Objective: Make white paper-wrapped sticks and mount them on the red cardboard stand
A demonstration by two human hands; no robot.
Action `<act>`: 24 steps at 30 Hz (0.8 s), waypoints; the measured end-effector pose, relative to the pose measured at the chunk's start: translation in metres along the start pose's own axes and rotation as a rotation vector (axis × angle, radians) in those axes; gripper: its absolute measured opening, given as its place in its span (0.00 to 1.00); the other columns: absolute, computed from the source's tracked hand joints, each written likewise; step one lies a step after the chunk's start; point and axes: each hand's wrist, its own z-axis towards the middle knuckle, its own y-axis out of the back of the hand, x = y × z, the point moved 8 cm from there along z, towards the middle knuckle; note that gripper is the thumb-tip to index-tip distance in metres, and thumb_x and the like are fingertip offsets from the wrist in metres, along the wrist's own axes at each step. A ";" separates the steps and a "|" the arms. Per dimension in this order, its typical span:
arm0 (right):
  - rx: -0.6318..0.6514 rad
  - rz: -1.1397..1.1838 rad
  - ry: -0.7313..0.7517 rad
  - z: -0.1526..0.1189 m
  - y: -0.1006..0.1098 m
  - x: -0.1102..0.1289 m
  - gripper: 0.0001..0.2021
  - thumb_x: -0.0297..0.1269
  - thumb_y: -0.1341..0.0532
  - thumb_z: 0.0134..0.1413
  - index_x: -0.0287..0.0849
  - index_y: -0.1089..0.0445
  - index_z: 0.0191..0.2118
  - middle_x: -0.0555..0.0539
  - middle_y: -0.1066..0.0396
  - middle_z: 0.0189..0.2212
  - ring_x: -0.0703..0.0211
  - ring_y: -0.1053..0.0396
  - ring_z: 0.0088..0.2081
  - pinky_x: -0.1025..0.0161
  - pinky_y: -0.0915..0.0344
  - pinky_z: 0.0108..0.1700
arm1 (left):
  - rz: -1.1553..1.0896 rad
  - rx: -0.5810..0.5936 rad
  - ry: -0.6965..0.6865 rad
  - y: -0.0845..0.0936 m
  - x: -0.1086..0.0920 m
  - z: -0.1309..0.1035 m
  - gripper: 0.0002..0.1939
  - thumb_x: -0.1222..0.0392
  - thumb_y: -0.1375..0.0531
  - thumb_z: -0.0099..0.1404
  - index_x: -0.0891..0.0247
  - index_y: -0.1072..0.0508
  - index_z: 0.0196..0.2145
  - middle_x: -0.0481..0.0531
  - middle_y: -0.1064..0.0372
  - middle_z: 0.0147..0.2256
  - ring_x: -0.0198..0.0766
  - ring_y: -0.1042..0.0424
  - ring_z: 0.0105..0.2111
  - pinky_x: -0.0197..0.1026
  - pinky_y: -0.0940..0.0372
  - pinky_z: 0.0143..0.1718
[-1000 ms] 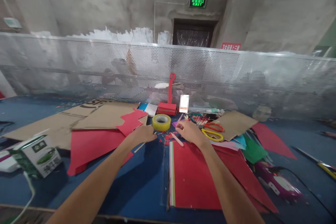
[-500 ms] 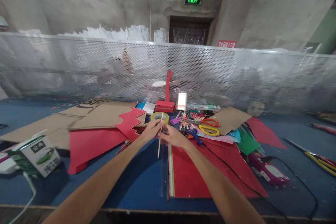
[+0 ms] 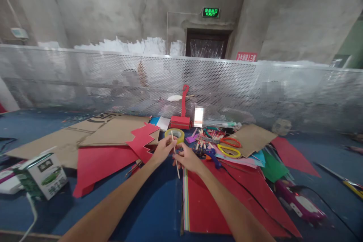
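A thin pale stick [image 3: 177, 168] is held between my two hands above the blue table, near its middle. My left hand [image 3: 164, 149] pinches it toward the upper end. Lower down, the fingers of my right hand [image 3: 185, 156] are closed round the stick. Just behind my hands lies a roll of yellowish tape [image 3: 182, 135]. To the right of my right hand is a blue glue gun [image 3: 213, 156] with a black cord, and a stack of red sheets [image 3: 224, 196] reaches toward the front edge.
Cardboard [image 3: 107, 130] and red paper [image 3: 102, 164] cover the left. A green-white box [image 3: 47, 179] stands front left. Scissors [image 3: 229, 151], a purple device [image 3: 303, 206] and green paper [image 3: 273, 166] lie right. A perforated metal screen [image 3: 159, 79] runs behind.
The stick has tilted the other way, its lower end now further right. The whole view has shifted slightly, with the scene lower in the picture. Both hands keep their hold.
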 end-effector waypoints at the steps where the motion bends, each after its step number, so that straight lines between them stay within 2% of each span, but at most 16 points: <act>1: 0.001 0.005 -0.004 0.000 0.000 0.001 0.14 0.39 0.40 0.59 0.44 0.44 0.45 0.52 0.26 0.23 0.65 0.33 0.17 0.71 0.41 0.18 | -0.010 -0.018 0.005 0.001 -0.001 0.000 0.22 0.44 0.39 0.62 0.66 0.31 0.43 0.46 0.35 0.27 0.33 0.34 0.23 0.35 0.38 0.24; 4: 0.009 -0.001 0.003 -0.001 -0.001 0.004 0.13 0.37 0.40 0.59 0.45 0.44 0.45 0.52 0.26 0.23 0.65 0.34 0.17 0.71 0.40 0.18 | -0.021 -0.045 0.003 0.001 -0.002 0.000 0.24 0.44 0.40 0.62 0.66 0.31 0.48 0.45 0.35 0.27 0.33 0.34 0.23 0.36 0.38 0.25; 10: 0.021 -0.021 0.004 -0.003 0.001 0.007 0.13 0.36 0.42 0.60 0.45 0.45 0.47 0.54 0.28 0.23 0.64 0.33 0.18 0.70 0.38 0.19 | 0.025 0.010 -0.018 -0.007 -0.004 -0.001 0.26 0.47 0.38 0.60 0.66 0.31 0.52 0.44 0.37 0.27 0.33 0.33 0.24 0.37 0.35 0.27; 13: 0.030 -0.042 -0.002 -0.005 0.002 0.009 0.16 0.34 0.43 0.60 0.45 0.46 0.52 0.54 0.28 0.23 0.63 0.32 0.18 0.69 0.37 0.20 | 0.004 0.026 0.008 -0.009 0.002 -0.001 0.30 0.47 0.38 0.60 0.67 0.33 0.56 0.45 0.34 0.27 0.34 0.32 0.24 0.37 0.35 0.27; 16: 0.028 -0.156 0.012 -0.007 0.006 0.015 0.19 0.35 0.42 0.60 0.46 0.45 0.55 0.53 0.27 0.25 0.64 0.32 0.19 0.69 0.37 0.21 | -0.093 0.050 0.071 -0.009 0.012 -0.001 0.34 0.46 0.37 0.60 0.67 0.36 0.58 0.47 0.31 0.28 0.35 0.31 0.24 0.37 0.35 0.26; 21: -0.043 -0.322 0.055 -0.009 0.019 0.021 0.22 0.40 0.43 0.62 0.46 0.45 0.60 0.52 0.26 0.26 0.63 0.30 0.21 0.67 0.34 0.24 | -0.231 0.105 0.178 -0.012 0.022 -0.004 0.36 0.44 0.35 0.57 0.64 0.38 0.58 0.50 0.28 0.30 0.36 0.29 0.23 0.39 0.33 0.26; 24: -0.041 -0.339 0.059 -0.008 0.021 0.020 0.23 0.40 0.43 0.62 0.45 0.46 0.61 0.52 0.26 0.26 0.62 0.29 0.22 0.66 0.34 0.27 | -0.201 0.129 0.175 -0.014 0.020 -0.005 0.32 0.44 0.35 0.58 0.63 0.36 0.54 0.49 0.27 0.29 0.37 0.28 0.22 0.39 0.33 0.25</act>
